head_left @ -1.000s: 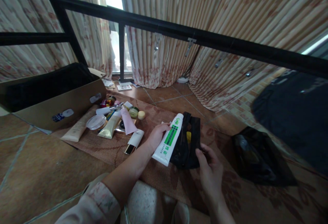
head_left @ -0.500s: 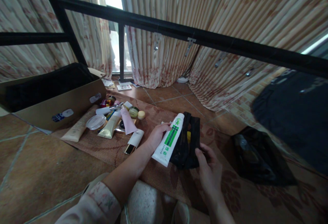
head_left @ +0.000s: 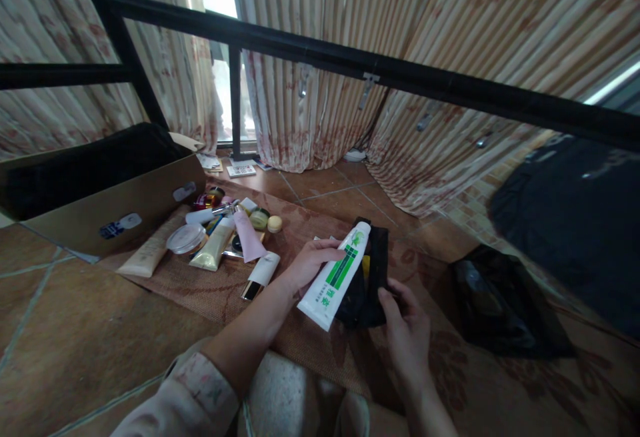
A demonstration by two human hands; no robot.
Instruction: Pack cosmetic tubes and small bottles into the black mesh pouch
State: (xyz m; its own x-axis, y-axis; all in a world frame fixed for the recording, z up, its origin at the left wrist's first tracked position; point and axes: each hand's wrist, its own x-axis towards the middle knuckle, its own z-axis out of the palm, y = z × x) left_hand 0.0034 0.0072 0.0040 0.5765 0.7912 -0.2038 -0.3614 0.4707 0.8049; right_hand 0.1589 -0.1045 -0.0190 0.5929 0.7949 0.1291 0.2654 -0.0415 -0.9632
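Note:
My left hand [head_left: 315, 262] is closed around a white tube with green print [head_left: 340, 276], thumb on its face, cap end pointing away from me. The tube lies over the left part of a black pouch [head_left: 376, 284], hiding some of it. Something yellow [head_left: 367, 266] shows in the pouch's opening. My right hand [head_left: 407, 317] pinches the pouch's right edge between thumb and fingers. Left of my left hand lie a white-capped bottle [head_left: 261, 276], a pink tube [head_left: 249, 237], a pale gold tube [head_left: 214, 247] and several small jars.
A cardboard box [head_left: 145, 214] holding something black stands at the left. A see-through black bag [head_left: 505, 310] lies on the brown mat [head_left: 295, 364] to the right. A black metal bar [head_left: 320, 50] crosses in front of the curtains [head_left: 320, 124].
The white tube has shifted slightly right and tilted more over the pouch. My left thumb reaches further across it. My right hand stays on the pouch's edge.

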